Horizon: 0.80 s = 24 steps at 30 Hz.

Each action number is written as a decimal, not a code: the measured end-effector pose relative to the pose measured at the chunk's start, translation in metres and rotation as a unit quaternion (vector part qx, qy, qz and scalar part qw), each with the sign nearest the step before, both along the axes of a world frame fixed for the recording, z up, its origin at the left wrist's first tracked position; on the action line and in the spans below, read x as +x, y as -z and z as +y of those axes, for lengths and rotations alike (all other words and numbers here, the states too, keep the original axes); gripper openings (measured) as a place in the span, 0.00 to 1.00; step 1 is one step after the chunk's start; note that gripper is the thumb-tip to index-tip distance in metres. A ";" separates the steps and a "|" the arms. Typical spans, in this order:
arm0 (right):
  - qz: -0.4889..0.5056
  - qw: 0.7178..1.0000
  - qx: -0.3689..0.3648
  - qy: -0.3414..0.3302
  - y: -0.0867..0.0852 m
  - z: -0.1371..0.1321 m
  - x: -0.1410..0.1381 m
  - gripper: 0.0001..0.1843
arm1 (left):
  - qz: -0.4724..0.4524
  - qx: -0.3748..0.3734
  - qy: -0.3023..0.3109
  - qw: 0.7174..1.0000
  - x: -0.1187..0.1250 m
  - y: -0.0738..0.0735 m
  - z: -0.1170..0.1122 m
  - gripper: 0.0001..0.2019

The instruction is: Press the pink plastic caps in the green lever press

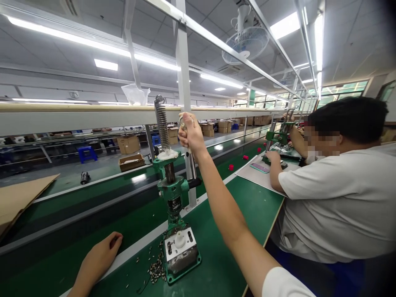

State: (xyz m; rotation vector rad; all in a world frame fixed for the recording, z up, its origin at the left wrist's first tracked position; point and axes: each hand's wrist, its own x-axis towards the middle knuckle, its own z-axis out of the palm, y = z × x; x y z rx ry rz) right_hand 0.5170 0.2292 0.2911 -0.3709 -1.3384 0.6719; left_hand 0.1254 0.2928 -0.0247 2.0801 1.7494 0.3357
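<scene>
My right hand (190,133) is raised and closed around the top of the lever handle (192,165) of a green hand press (175,194) standing on the green bench. My left hand (100,255) rests on the bench left of the press base, fingers curled in a pinch on something small I cannot make out. The press has a coiled spring (162,122) on top and a white block (180,243) on its base plate. Several small dark parts (156,268) lie scattered beside the base.
A co-worker in a white shirt (334,206) sits close on my right, working a second green press (280,138) over a grey mat (258,175). A green conveyor belt (93,194) runs behind the bench. Red caps (230,167) lie on it. Cardboard boxes (131,161) stand beyond.
</scene>
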 end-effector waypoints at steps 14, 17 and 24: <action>0.005 0.992 0.101 0.081 0.009 -0.045 -0.007 0.23 | -0.002 -0.016 -0.008 1.000 0.000 -0.001 -0.003 0.27; 0.017 0.990 0.128 0.063 0.012 -0.059 -0.007 0.20 | 0.002 -0.007 -0.007 1.000 0.001 -0.001 -0.005 0.27; -0.005 0.999 0.040 0.002 0.004 -0.017 -0.001 0.27 | 0.004 -0.005 -0.009 1.000 0.000 0.000 -0.003 0.27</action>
